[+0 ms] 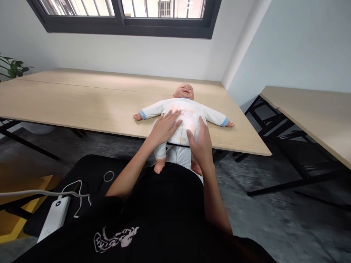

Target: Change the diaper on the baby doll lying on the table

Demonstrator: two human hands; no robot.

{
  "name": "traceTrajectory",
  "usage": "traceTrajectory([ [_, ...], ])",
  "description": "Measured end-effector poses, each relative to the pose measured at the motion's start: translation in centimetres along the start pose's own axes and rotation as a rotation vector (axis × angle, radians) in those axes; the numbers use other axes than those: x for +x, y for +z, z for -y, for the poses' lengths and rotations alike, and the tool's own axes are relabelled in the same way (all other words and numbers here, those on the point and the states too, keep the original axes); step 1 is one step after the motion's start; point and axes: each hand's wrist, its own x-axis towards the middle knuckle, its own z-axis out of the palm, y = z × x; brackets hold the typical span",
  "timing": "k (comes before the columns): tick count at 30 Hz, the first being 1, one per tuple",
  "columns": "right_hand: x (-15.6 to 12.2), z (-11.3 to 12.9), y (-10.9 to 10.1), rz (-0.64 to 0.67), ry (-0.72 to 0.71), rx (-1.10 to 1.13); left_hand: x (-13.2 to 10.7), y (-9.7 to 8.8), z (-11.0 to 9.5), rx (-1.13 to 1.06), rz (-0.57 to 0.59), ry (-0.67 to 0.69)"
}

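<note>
Okay, head camera, here we go: both bare hands are down on an infant doll [185, 115], and I've got a clear look at them. The doll lies face-up on a pale wooden table [82, 98], arms flung wide, head toward the far side, legs dropping past the near edge. It's dressed in a white sleepsuit [192, 109] with blue cuffs, and there's a faint pink print across the chest.

Left hand [164, 128] is spread open, palm flat on the belly, fingers fanned out: contact only, no hold on anything. Right hand [200, 144] sits lower and off to the side, curved against the doll's hip, thumb on the front of the suit, fingers running up along the body. It's partly open, and from here I can't tell whether it's really gripping the cloth or just resting there.

Around them: a second table [307, 117] off to the right, a dark-framed window [123, 18] high in the far wall, a potted plant [12, 67] at the left edge. Down by the body, a white power bank [55, 217] and its white cable [33, 193] lie near a black T-shirt [116, 239] with a pale print.
</note>
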Motion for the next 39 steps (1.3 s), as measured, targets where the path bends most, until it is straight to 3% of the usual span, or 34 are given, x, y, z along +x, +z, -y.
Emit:
traceTrajectory([
  [4, -2.0, -0.6, -1.6, -0.114, 0.069, 0.061, -3.3, 0.0, 0.7, -0.137, -0.307, -0.034],
  [6, -2.8, -0.6, -1.8, -0.089, 0.07, 0.037, -4.8, 0.1, 0.9, -0.161, -0.357, -0.071],
  [13, -3.2, -0.9, -0.5, -0.069, 0.027, -0.013, -6.3, 1.0, 0.7, -0.239, -0.308, -0.139],
  [21, -2.0, -1.2, -0.7, -0.135, 0.049, 0.051, -5.8, 1.2, 1.2, -0.516, -0.399, -0.199],
  [30, -1.8, -0.8, -0.6, -0.122, 0.092, 0.148, -5.6, 0.8, 0.5, -0.362, -0.358, -0.241],
  [39, -1.2, -0.4, 0.1, -0.237, 0.018, 0.128, -5.0, 1.0, 0.9, -0.489, -0.414, -0.217],
])
